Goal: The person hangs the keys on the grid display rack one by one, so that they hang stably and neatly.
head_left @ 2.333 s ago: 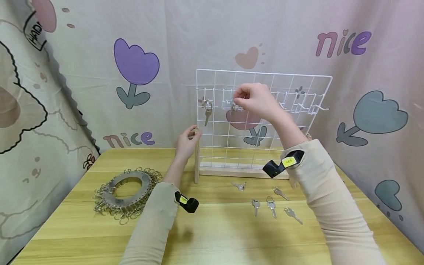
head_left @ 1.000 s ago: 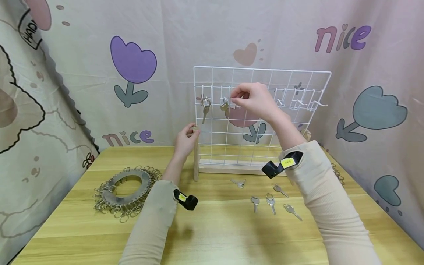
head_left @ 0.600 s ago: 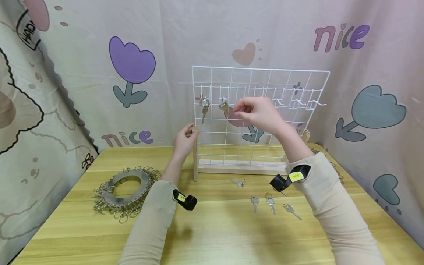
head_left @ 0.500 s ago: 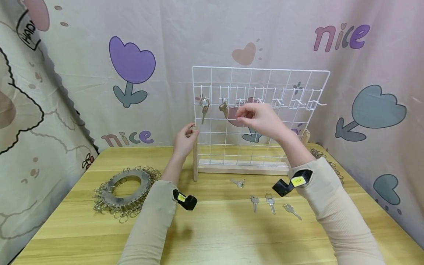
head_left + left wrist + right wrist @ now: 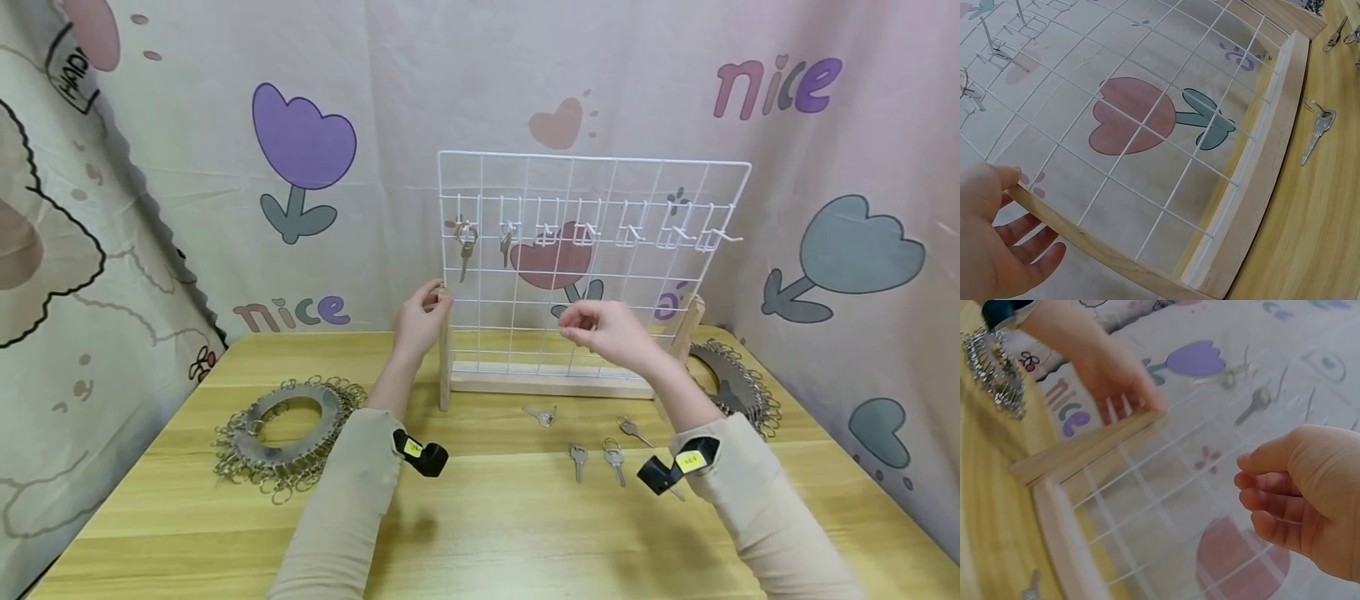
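In the head view my left hand (image 5: 422,323) holds the left wooden post (image 5: 445,367) of a white wire grid rack (image 5: 1107,178); the left wrist view shows thumb and fingers on either side of the post. My right hand (image 5: 611,333) hangs in front of the grid's lower right half, fingers loosely curled, nothing in them. A row of white hooks (image 5: 630,236) crosses the grid. A key (image 5: 465,260) hangs by its ring on the leftmost hook, and a second key (image 5: 506,248) on the one beside it.
Several loose keys (image 5: 578,462) lie on the wooden table before the rack, one partly hidden by the right wrist camera. A flat metal ring (image 5: 327,408) fringed with small key rings lies at left. A similar ring (image 5: 738,385) lies at right, partly behind the right arm.
My right hand let go of the second key, which now hangs on its hook, then moved down and right from the hooks. My left hand has stayed on the post.
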### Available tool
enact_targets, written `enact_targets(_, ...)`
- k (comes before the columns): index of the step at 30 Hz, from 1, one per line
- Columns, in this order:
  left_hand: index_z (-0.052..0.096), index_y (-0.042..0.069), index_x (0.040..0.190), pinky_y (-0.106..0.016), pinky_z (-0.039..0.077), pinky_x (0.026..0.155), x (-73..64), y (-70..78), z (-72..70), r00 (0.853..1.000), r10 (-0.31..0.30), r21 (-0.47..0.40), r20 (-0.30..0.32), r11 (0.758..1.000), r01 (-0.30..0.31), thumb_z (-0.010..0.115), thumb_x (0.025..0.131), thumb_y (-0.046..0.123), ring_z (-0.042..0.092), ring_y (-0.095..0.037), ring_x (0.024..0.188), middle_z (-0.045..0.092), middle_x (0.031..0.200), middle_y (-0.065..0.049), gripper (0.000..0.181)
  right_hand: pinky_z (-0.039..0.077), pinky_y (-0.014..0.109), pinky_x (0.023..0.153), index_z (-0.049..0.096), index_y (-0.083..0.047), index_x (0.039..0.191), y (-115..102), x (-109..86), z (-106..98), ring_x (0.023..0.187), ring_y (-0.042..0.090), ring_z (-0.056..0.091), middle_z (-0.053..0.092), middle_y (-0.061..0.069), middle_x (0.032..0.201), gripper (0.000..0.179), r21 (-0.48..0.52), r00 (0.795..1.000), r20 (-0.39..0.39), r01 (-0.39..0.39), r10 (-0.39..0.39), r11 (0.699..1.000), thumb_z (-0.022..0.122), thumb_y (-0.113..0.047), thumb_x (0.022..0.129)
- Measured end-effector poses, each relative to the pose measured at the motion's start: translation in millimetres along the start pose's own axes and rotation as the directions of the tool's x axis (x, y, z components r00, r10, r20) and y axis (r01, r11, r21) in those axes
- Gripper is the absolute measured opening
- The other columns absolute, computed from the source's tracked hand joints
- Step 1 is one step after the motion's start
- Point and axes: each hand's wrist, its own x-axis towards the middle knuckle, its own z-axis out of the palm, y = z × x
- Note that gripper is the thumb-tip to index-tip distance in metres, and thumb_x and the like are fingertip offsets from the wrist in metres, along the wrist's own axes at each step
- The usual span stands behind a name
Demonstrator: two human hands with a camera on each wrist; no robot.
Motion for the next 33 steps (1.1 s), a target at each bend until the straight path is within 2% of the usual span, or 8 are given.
enact_targets(9,0.044,0.018,0.138,-0.041,0.042,0.095,-0.8,1.3,2.7,1.0,-0.008,-0.006,0.007,1.0,0.008,0.055,0.094,0.028,0.048,-0.026,0.116,0.052,0.127,-0.012,0.047,0.047,0.026,0.053,0.064,-0.002,0.092,43,-18.6,28,0.067,0.015,0.054,0.06,0.002,0.076,0.009,0.098,0.998,0.03,-0.063,0.06,0.993,0.064,-0.007,0.085)
enact_targets(12,0.044,0.017,0.138,-0.041,0.042,0.095,-0.9,3.1,2.5,1.0,-0.006,-0.008,0.007,1.0,0.006,0.055,0.094,0.028,0.048,-0.026,0.116,0.052,0.127,-0.012,0.047,0.046,0.025,0.053,0.064,0.0,0.092,55,-22.2,37,0.068,0.014,0.055,0.061,0.002,0.076,0.01,0.105,0.998,0.03,-0.061,0.058,0.993,0.065,-0.005,0.084)
enact_targets(17,0.044,0.017,0.138,-0.042,0.041,0.095,-0.6,3.8,2.4,1.0,-0.009,-0.013,0.007,1.0,0.009,0.055,0.094,0.028,0.048,-0.026,0.116,0.051,0.127,-0.012,0.047,0.045,0.024,0.06,0.063,0.006,0.095,72,-27.2,52,0.073,0.016,0.056,0.062,0.005,0.079,0.015,0.132,0.995,0.056,-0.091,0.084,0.987,0.064,0.0,0.082)
enact_targets(21,0.044,0.018,0.138,-0.041,0.041,0.095,-0.6,3.9,2.0,1.0,-0.011,-0.013,0.004,1.0,0.011,0.055,0.094,0.028,0.048,-0.026,0.116,0.052,0.126,-0.011,0.047,0.046,0.026,0.064,0.063,0.004,0.095,85,-29.4,65,0.075,0.016,0.056,0.062,0.005,0.081,0.015,0.122,0.992,0.067,-0.119,0.111,0.985,0.064,0.001,0.081)
enact_targets(27,0.043,0.017,0.139,-0.04,0.042,0.094,-1.6,2.5,1.6,1.0,-0.016,-0.015,0.006,1.0,0.016,0.055,0.094,0.028,0.048,-0.026,0.116,0.052,0.126,-0.012,0.048,0.047,0.028,0.069,0.064,0.002,0.093,94,-32.6,81,0.077,0.016,0.057,0.063,0.005,0.083,0.014,0.133,0.987,0.076,-0.151,0.141,0.98,0.065,0.001,0.08)
enact_targets(33,0.043,0.014,0.139,-0.041,0.043,0.093,-2.0,2.4,1.1,1.0,-0.014,-0.015,0.003,1.0,0.014,0.055,0.094,0.027,0.048,-0.027,0.116,0.052,0.125,-0.013,0.048,0.046,0.028,0.069,0.063,0.003,0.093,95,-33.7,91,0.076,0.016,0.056,0.063,0.008,0.085,0.016,0.151,0.984,0.124,-0.145,0.127,0.978,0.065,0.003,0.078)
